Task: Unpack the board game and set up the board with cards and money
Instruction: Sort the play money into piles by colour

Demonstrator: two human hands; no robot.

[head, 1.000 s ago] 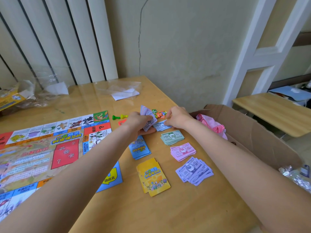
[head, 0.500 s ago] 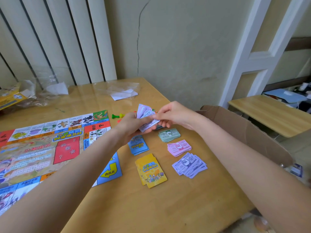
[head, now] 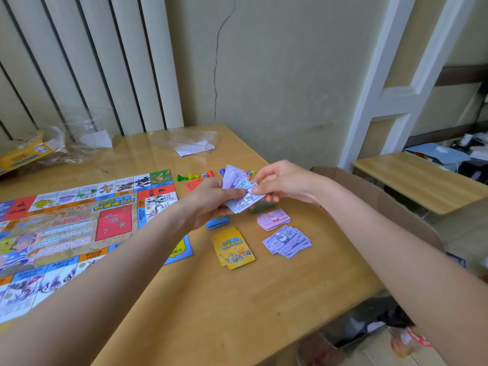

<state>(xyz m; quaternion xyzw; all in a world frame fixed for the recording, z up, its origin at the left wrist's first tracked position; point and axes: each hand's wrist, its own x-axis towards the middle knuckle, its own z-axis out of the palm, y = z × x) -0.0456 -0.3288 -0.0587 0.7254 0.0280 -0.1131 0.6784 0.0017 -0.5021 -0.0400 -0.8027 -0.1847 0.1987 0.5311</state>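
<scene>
The colourful game board (head: 66, 228) lies unfolded on the left of the wooden table (head: 237, 299). Above the table, my left hand (head: 208, 199) grips a fanned wad of pale purple play money (head: 239, 191). My right hand (head: 280, 182) pinches the top note of that wad at its right end. On the table below lie a pink money pile (head: 273, 219), a purple money pile (head: 287, 241), a yellow card deck (head: 232, 248) and a blue card deck (head: 217, 221), partly hidden by my left hand. A green money pile (head: 261, 207) peeks out under the wad.
Small coloured pawns (head: 194, 176) and dice lie behind my hands. Clear plastic bags with white paper (head: 194, 146) and the yellow game box (head: 23, 154) sit at the table's far edge. An open cardboard box (head: 383, 204) stands right of the table, a second table (head: 422, 178) beyond.
My hands rose from the table with the purple wad. My right hand came off the tabletop pile and now pinches a note on the wad. The view tilted up slightly.
</scene>
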